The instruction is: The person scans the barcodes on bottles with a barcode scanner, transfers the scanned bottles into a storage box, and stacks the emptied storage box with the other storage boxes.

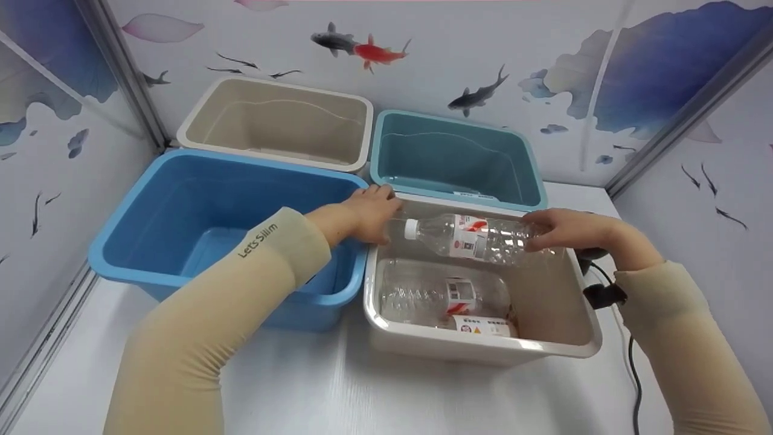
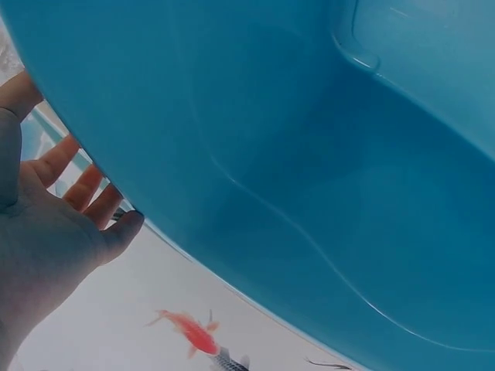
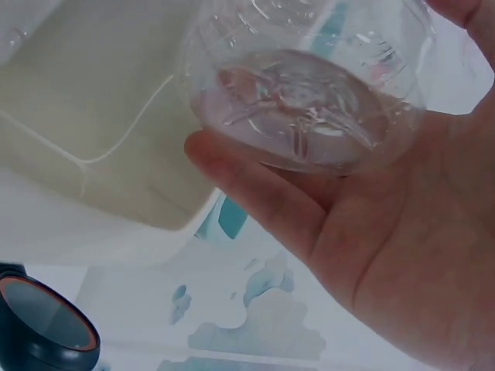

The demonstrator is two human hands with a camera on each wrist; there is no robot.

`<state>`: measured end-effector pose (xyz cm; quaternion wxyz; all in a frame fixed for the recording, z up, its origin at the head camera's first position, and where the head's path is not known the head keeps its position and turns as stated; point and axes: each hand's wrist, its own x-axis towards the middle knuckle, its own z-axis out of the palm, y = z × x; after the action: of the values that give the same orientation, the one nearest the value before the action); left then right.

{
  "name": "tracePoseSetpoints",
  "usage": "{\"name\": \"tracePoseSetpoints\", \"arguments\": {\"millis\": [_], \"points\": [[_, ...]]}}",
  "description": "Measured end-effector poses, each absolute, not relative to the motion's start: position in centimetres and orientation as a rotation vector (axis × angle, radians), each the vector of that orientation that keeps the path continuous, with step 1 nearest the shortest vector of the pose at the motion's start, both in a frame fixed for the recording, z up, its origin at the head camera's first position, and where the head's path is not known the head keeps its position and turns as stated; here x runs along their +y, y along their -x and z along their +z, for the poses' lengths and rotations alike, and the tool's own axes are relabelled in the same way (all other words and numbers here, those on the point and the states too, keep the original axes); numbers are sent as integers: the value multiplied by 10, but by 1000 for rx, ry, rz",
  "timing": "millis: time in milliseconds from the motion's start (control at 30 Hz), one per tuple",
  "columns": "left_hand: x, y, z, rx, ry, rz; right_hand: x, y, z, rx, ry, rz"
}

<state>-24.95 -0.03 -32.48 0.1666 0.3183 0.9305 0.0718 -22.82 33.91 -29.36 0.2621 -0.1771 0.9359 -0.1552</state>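
A clear plastic bottle (image 1: 468,235) with a white cap and a red-and-white label lies sideways over the back of the light beige bin (image 1: 483,350). My right hand (image 1: 570,231) grips it near its base; the right wrist view shows my fingers (image 3: 255,182) against the bottle's bottom end (image 3: 302,116). My left hand (image 1: 371,214) is over the side where the blue bin (image 1: 223,154) and the beige bin meet, near the cap, with its fingers (image 2: 85,185) spread and slightly bent. Another clear bottle (image 1: 416,296) lies inside the beige bin.
A tan bin (image 1: 278,84) and a teal bin (image 1: 447,118) stand behind, against the printed wall. A white label (image 1: 483,326) shows at the beige bin's front inside. A black cable (image 1: 637,374) runs along the table's right side.
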Motion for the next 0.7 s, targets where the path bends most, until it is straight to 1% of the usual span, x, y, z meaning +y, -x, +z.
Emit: {"name": "tracePoseSetpoints", "arguments": {"millis": [233, 433, 567, 700], "points": [[0, 250, -324, 2652, -908, 144, 349, 229, -288, 2545, 508, -591], [-1, 250, -324, 2655, -909, 160, 360, 232, -293, 2546, 521, -837], [-1, 251, -325, 2654, -916, 166, 368, 232, -296, 2467, 472, -1066], [-1, 251, -326, 2645, -913, 176, 377, 232, -299, 2331, 489, -1307]]}}
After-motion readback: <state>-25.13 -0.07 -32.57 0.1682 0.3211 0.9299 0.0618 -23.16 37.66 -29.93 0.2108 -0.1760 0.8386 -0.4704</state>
